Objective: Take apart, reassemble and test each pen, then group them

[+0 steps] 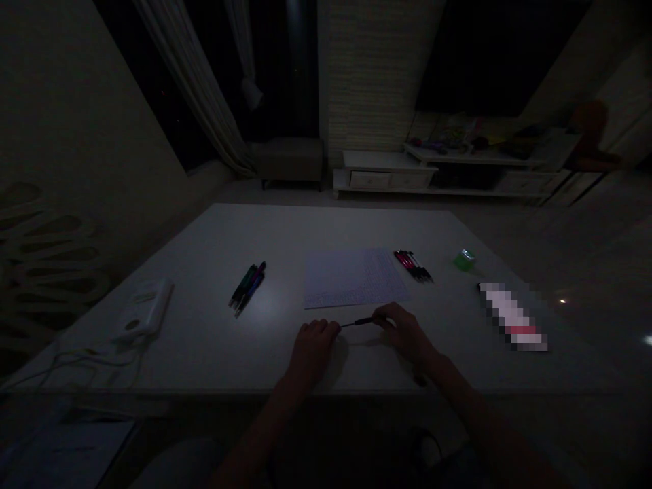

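Between my hands, a little above the front part of the white table (pixel 285 231), runs a slim pen (pixel 363 321). Its thin, light rod points toward my left hand (pixel 314 343), whose closed fingers pinch that end. Its dark, thicker section reaches into my right hand (pixel 401 327), where thumb and fingers are closed around it. How much of the pen lies inside each hand is hidden. Beyond my hands lies a sheet of paper (pixel 351 275) covered in fine writing. A small dark thing (pixel 419 379), too dim to name, is by my right wrist.
Left of the paper is a bunch of dark pens (pixel 248 288); right of it, red, white and black pens (pixel 412 265). Farther right are a green container (pixel 464 259) and a blurred-out phone-like object (pixel 513 317). A white box (pixel 145 309) with cables stands left. The room is dim.
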The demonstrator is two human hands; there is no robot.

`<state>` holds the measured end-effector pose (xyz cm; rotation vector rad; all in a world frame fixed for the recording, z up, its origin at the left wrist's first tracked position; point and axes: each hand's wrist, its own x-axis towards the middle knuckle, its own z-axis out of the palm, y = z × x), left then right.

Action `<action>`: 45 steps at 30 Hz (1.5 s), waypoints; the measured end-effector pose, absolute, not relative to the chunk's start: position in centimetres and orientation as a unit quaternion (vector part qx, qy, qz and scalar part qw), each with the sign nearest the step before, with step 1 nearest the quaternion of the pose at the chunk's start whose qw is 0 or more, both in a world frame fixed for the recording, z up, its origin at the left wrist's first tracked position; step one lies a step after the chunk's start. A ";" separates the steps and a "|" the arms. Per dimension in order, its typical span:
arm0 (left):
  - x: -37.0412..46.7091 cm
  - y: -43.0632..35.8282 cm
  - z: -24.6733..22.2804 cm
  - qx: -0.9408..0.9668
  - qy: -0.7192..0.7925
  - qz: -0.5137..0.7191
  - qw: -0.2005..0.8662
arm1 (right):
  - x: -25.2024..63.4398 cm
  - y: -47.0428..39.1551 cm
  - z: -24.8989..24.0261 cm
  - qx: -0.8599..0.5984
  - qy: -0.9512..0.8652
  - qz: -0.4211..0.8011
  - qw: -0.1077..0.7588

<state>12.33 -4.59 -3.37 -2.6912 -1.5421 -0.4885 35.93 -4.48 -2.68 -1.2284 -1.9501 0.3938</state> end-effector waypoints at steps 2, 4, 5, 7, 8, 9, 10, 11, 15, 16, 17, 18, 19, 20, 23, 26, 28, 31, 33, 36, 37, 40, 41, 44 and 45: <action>12.4 -4.6 -3.4 -0.861 -0.482 -0.159 0.000 | 35.5 -4.6 -2.6 -0.474 -0.773 0.155 0.391; 12.5 -4.5 -3.5 -0.866 -0.470 -0.169 -0.001 | 35.0 -4.7 -2.5 -0.465 -0.778 0.155 0.393; 12.5 -4.5 -3.6 -0.867 -0.465 -0.176 -0.001 | 34.7 -4.8 -2.4 -0.461 -0.780 0.157 0.393; 12.5 -4.5 -3.7 -0.871 -0.456 -0.182 -0.006 | 34.0 -5.0 -2.4 -0.453 -0.782 0.161 0.396; 12.5 -4.5 -3.7 -0.873 -0.454 -0.180 -0.007 | 33.7 -5.1 -2.5 -0.448 -0.783 0.162 0.399; 12.5 -4.5 -3.7 -0.874 -0.452 -0.175 -0.008 | 33.3 -5.2 -2.6 -0.441 -0.785 0.161 0.405; 12.5 -4.5 -3.7 -0.876 -0.452 -0.169 -0.008 | 33.0 -5.3 -2.6 -0.433 -0.786 0.159 0.412; 12.5 -4.5 -3.7 -0.877 -0.451 -0.163 -0.007 | 32.6 -5.3 -2.7 -0.425 -0.786 0.157 0.420; 12.4 -4.7 -3.5 -0.883 -0.443 -0.157 0.011 | 32.0 -5.5 -2.7 -0.410 -0.783 0.164 0.439; 12.4 -4.8 -3.4 -0.884 -0.440 -0.158 0.019 | 32.0 -5.5 -2.6 -0.413 -0.781 0.170 0.437; 12.4 -4.8 -3.4 -0.884 -0.438 -0.158 0.026 | 32.0 -5.5 -2.5 -0.417 -0.779 0.178 0.433; 12.4 -4.9 -3.3 -0.884 -0.438 -0.159 0.034 | 32.0 -5.5 -2.4 -0.423 -0.776 0.187 0.428; 12.4 -4.9 -3.3 -0.883 -0.439 -0.159 0.043 | 32.0 -5.5 -2.3 -0.431 -0.773 0.199 0.422; 12.4 -5.0 -3.3 -0.883 -0.440 -0.158 0.051 | 31.9 -5.5 -2.3 -0.441 -0.768 0.216 0.412; 12.5 -5.1 -3.4 -0.887 -0.429 -0.155 0.073 | 31.5 -5.5 -2.1 -0.498 -0.734 0.284 0.365; 12.6 -5.2 -3.4 -0.900 -0.405 -0.141 0.078 | 30.9 -5.6 -1.8 -0.561 -0.683 0.340 0.321; 12.7 -5.1 -3.3 -0.901 -0.407 -0.134 0.068 | 30.9 -5.6 -1.4 -0.559 -0.675 0.365 0.313; 12.7 -5.0 -3.3 -0.891 -0.429 -0.141 0.050 | 31.1 -5.7 -0.8 -0.518 -0.695 0.381 0.322; 12.6 -4.9 -3.4 -0.890 -0.429 -0.146 0.042 | 31.3 -5.7 -0.6 -0.518 -0.699 0.376 0.318; 12.5 -4.8 -3.7 -0.895 -0.418 -0.149 0.037 | 31.4 -5.6 -0.6 -0.543 -0.691 0.376 0.293; 12.5 -4.8 -3.8 -0.894 -0.419 -0.152 0.036 | 31.4 -5.6 -0.5 -0.541 -0.691 0.381 0.288; 12.4 -4.7 -3.7 -0.890 -0.424 -0.161 0.032 | 31.4 -5.7 -0.3 -0.515 -0.696 0.399 0.301; 12.4 -4.7 -3.6 -0.892 -0.421 -0.162 0.031 | 31.4 -5.7 -0.3 -0.512 -0.692 0.411 0.301; 12.4 -4.8 -3.4 -0.898 -0.410 -0.158 0.030 | 31.3 -5.9 -0.2 -0.528 -0.668 0.438 0.290; 12.4 -4.8 -3.4 -0.898 -0.410 -0.159 0.030 | 31.3 -5.9 -0.2 -0.529 -0.666 0.439 0.290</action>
